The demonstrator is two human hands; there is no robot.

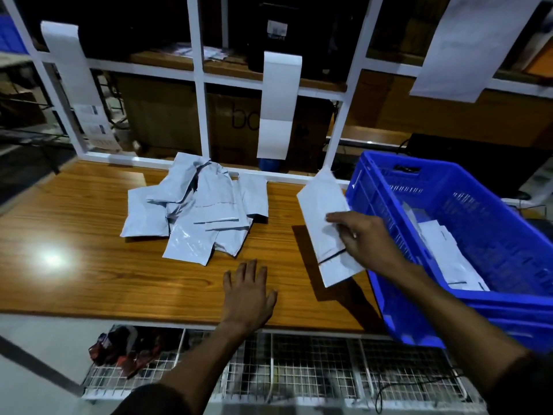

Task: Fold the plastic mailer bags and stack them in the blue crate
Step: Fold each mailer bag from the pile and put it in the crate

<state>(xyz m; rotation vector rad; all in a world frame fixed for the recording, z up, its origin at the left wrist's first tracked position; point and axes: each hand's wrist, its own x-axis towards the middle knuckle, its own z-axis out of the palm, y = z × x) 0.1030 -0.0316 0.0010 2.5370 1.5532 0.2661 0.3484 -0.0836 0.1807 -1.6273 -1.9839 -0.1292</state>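
The right hand (366,238) pinches a flat white mailer (324,211), lifted off the table (74,235) just left of the blue crate (478,223), where folded mailers (449,253) lie. Further left, the left hand (248,292) rests flat, fingers spread, on glossy wood. Beyond it sits a crumpled mailer pile (197,211) against a white frame (197,73).

A pale grey-white sheen is seen on the pile of mailer bags (197,211), and thin dark lines are carried across several (the held mailer (326,226) included). The crate (386,295) is coloured a saturated blue. The table (89,265) is finished in orange-brown wood grain, and the frame (197,85) behind is painted white.
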